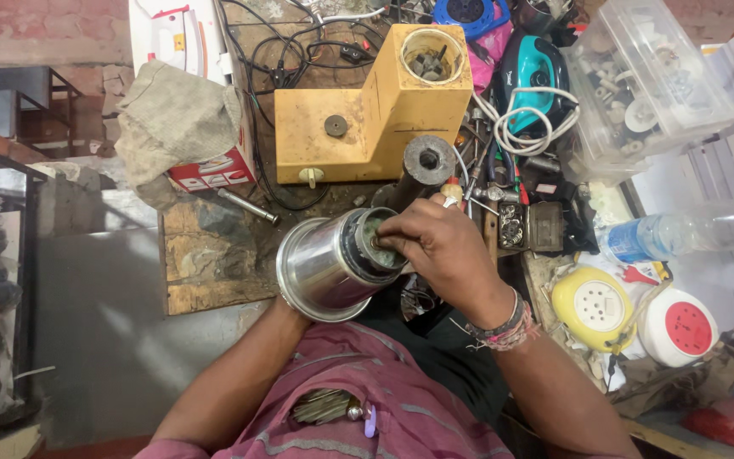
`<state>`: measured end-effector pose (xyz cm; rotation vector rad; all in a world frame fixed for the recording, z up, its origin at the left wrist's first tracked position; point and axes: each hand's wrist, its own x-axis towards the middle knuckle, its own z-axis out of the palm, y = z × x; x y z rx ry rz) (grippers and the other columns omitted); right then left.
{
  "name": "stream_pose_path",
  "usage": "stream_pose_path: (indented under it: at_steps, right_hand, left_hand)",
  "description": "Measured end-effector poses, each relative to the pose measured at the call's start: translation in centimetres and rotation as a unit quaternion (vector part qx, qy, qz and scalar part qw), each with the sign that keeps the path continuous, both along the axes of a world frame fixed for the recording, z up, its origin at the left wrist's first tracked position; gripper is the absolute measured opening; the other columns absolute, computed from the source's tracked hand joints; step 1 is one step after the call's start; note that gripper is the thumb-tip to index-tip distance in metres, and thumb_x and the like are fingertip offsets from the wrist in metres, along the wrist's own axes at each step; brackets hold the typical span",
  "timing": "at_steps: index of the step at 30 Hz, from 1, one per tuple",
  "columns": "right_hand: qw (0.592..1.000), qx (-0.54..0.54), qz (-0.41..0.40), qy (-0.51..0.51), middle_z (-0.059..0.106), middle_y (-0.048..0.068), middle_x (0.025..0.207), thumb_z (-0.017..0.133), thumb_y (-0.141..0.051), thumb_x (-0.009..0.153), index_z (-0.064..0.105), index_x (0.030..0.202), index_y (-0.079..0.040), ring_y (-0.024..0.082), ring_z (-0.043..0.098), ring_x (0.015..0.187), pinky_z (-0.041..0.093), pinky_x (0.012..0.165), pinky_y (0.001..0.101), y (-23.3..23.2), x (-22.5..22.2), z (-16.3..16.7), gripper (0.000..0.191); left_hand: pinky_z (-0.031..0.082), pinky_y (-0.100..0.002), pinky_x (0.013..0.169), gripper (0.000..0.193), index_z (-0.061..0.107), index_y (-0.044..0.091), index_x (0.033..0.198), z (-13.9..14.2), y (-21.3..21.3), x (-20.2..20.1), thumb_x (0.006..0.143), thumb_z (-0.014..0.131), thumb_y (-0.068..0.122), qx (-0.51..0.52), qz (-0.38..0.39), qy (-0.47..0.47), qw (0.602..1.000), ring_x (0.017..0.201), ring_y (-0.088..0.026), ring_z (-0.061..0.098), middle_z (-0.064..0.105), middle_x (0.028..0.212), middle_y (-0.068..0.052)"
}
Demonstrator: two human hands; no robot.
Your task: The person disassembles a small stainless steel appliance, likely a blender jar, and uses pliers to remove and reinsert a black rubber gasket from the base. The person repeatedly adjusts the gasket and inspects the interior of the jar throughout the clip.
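Observation:
A shiny steel mixer jar (324, 263) lies on its side in front of me, its black underside turned to the right. My right hand (439, 251) is closed on a small part at the centre of that underside; a ring shows on one finger and thread bands on the wrist. My left hand is hidden under and behind the jar, with only the forearm (239, 382) showing. Just behind the jar stands a yellow mixer base (367, 110) with an open round socket on top.
The worn wooden bench (206, 255) holds black cables, a grey cloth over a red-and-white box (180, 119), a dark metal cylinder (425, 166), a teal iron (533, 72), a clear parts box (647, 76), a plastic bottle (681, 234) and round yellow and red-white extension reels (592, 306).

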<state>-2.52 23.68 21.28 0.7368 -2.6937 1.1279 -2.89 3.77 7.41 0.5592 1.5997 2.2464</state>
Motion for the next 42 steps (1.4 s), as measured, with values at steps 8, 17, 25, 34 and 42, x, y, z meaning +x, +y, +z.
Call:
stream_pose_path:
  at_steps: [8, 17, 25, 34, 42]
  right_hand:
    - [0.999, 0.034, 0.012, 0.009, 0.070, 0.007, 0.091, 0.077, -0.009, 0.084, 0.077, 0.102, -0.011, 0.027, 0.069, 0.086, 0.053, 0.073, 0.0380, 1.1, 0.3, 0.1, 0.018]
    - [0.992, 0.106, 0.060, 0.025, 0.066, 0.008, 0.091, 0.075, -0.006, 0.078, 0.077, 0.102, -0.008, 0.031, 0.061, 0.090, 0.049, 0.080, 0.0424, 1.0, -0.1, 0.1, 0.024]
    - [0.991, 0.120, 0.047, 0.020, 0.064, 0.009, 0.091, 0.074, -0.008, 0.079, 0.077, 0.106, -0.009, 0.032, 0.061, 0.092, 0.049, 0.079, 0.0431, 1.0, -0.1, 0.6, 0.027]
    - [0.989, 0.137, 0.061, 0.004, 0.064, 0.011, 0.089, 0.074, -0.011, 0.079, 0.077, 0.104, -0.008, 0.033, 0.061, 0.089, 0.049, 0.077, 0.0445, 0.9, -0.3, 0.8, 0.025]
    - [0.989, 0.137, 0.064, 0.000, 0.064, 0.011, 0.089, 0.074, -0.011, 0.081, 0.077, 0.103, -0.006, 0.033, 0.061, 0.089, 0.050, 0.077, 0.0444, 0.7, -0.1, 0.9, 0.023]
  left_hand:
    - [0.058, -0.031, 0.096, 0.054, 0.059, 0.003, 0.132, -0.3, 0.1, 0.1, 0.084, 0.082, 0.006, 0.082, -0.022, -0.075, 0.994, 0.110, -0.016, 0.067, 0.068, 0.126, -0.010]
    - [0.057, -0.031, 0.097, 0.057, 0.059, 0.003, 0.133, 0.3, 0.4, -0.2, 0.082, 0.083, 0.008, -0.005, -0.021, 0.011, 1.000, 0.112, -0.017, 0.067, 0.068, 0.126, -0.010]
    - [0.056, -0.032, 0.098, 0.060, 0.058, 0.004, 0.133, -0.2, 0.4, -0.2, 0.080, 0.085, 0.010, -0.031, 0.008, 0.032, 0.999, 0.113, -0.018, 0.066, 0.067, 0.127, -0.010]
    - [0.054, -0.032, 0.099, 0.063, 0.058, 0.004, 0.134, -0.2, 0.4, -0.1, 0.078, 0.087, 0.012, -0.068, 0.021, 0.076, 0.995, 0.114, -0.019, 0.066, 0.067, 0.127, -0.010]
    - [0.053, -0.033, 0.100, 0.066, 0.058, 0.005, 0.134, -0.5, 0.2, 0.0, 0.077, 0.088, 0.014, -0.117, 0.039, 0.125, 0.985, 0.116, -0.020, 0.065, 0.067, 0.128, -0.010]
